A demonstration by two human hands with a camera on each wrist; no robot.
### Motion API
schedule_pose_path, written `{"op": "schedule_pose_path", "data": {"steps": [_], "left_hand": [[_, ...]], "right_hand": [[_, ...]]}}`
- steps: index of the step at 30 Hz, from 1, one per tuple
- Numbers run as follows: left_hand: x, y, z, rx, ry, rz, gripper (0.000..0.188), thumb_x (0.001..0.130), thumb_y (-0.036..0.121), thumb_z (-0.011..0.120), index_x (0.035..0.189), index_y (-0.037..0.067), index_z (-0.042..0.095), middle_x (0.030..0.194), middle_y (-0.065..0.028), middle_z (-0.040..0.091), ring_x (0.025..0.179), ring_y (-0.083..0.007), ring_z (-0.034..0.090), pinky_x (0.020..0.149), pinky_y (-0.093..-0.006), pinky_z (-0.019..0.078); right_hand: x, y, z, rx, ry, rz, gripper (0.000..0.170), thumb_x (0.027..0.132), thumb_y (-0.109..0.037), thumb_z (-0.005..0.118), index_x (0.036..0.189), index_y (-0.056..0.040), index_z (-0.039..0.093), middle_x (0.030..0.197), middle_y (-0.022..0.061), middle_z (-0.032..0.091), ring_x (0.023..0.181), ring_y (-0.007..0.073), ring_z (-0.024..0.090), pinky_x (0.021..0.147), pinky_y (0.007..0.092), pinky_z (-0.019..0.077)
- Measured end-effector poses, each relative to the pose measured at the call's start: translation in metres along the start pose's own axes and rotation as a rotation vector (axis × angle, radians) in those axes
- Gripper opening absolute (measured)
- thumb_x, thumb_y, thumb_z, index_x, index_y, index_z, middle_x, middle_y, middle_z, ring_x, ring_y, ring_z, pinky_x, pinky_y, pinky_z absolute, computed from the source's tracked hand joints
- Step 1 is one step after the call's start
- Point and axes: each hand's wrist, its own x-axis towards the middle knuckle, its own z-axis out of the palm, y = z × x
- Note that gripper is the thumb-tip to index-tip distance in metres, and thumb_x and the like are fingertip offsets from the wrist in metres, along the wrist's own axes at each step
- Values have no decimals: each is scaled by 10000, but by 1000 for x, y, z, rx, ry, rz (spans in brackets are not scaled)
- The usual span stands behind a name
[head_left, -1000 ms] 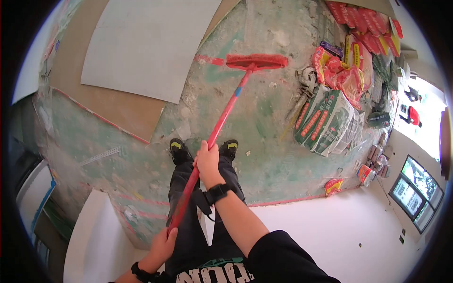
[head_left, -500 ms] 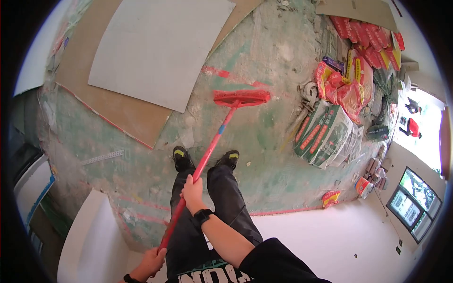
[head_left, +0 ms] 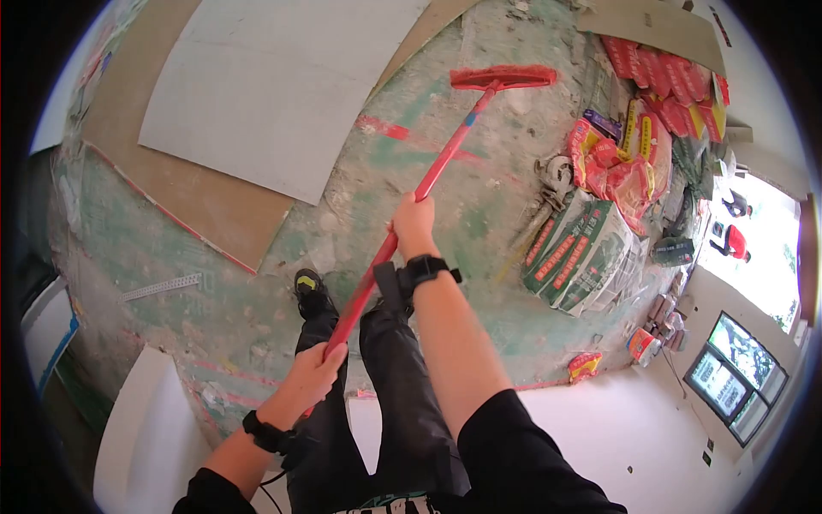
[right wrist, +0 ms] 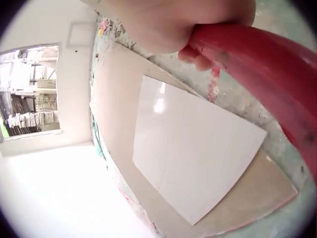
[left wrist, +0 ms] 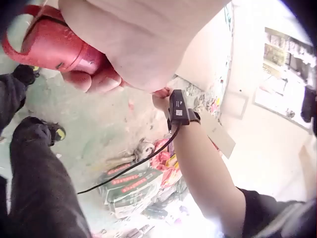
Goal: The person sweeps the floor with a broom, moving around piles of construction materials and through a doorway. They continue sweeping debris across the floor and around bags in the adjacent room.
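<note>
Both hands grip a long red push broom (head_left: 445,163) whose wide red head (head_left: 503,78) is out on the dusty green floor, beyond the feet. In the head view the right hand (head_left: 413,225) wraps the middle of the handle, and the left hand (head_left: 306,379) grips it lower, close to the body. The left wrist view has the handle's red end (left wrist: 54,44) poking out of the left hand (left wrist: 133,39), fingers curled beneath. Up close in the right wrist view, the handle (right wrist: 262,64) passes through the right hand (right wrist: 158,22).
A white board (head_left: 265,94) lies on a larger brown board (head_left: 197,193) at the left. Green-and-white bags (head_left: 578,257), red-and-yellow bags (head_left: 621,163) and more red bags (head_left: 664,73) line the right. A perforated strip (head_left: 163,287) lies on the floor near a white curved panel (head_left: 141,437).
The broom head first came back toward the feet, then went out farther and to the right. Both hands moved forward with the handle, and the right arm is now stretched out more.
</note>
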Motion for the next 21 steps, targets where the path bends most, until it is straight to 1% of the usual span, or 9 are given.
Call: {"op": "schedule_pose_path", "data": {"steps": [1,3,4,6,10,14,17,19,21], "left_hand": [[7,-4,-1,-7,7,0,348,848,344,506,781,3,521,565,-58,495,489,-154,472,464,-312,383],[12,-21,2,221,89,263,337,842,371,511,795,38,512,546,-5,463,434,-106,446,399,-259,369],[2,-31,2,220,85,243,337,842,371,511,795,38,512,546,-5,463,434,-106,446,399,-259,369],[-14,-44,-7,64,41,-3,311,838,376,516,780,72,491,534,21,435,403,-69,420,360,-227,348],[-72,-109,-22,-102,-26,-167,282,850,318,511,701,86,456,499,15,430,384,-79,425,361,-236,343],[-149,-172,-47,-69,50,-283,284,851,282,508,677,61,473,484,7,436,375,-92,432,357,-245,341],[-187,-166,-54,275,133,-276,270,853,307,497,755,55,500,525,-3,452,437,-106,437,396,-269,346],[-192,-151,-44,264,145,-244,261,856,314,489,798,61,514,521,15,447,415,-75,416,372,-243,333],[-187,-130,-20,320,167,-194,332,864,351,461,773,39,530,520,-19,455,446,-129,428,414,-289,355]], "right_hand": [[6,-5,6,-41,13,38,272,848,-233,458,915,24,405,669,180,549,483,297,562,459,392,464],[16,25,21,-160,83,-30,275,844,-234,458,916,29,416,720,216,559,564,351,569,520,421,467],[5,33,25,-278,166,-93,279,840,-234,459,916,33,426,771,252,569,645,405,575,580,450,471],[-37,40,31,-400,215,-143,277,833,-236,458,907,30,437,818,293,559,757,463,539,651,483,450],[-129,74,41,-434,146,-32,252,837,-225,454,890,20,421,762,279,561,732,436,554,630,492,449],[-221,106,42,-390,37,191,267,831,-243,467,896,11,413,770,286,556,687,451,547,612,487,450],[-250,121,41,-287,-61,266,273,837,-255,467,909,1,406,762,274,561,704,435,554,622,482,450],[-245,126,31,-138,-144,332,282,842,-266,471,915,-3,401,778,278,563,767,438,545,657,480,439],[-228,124,5,-155,-59,185,307,845,-284,479,898,8,399,732,251,563,683,409,568,598,453,453]]}}
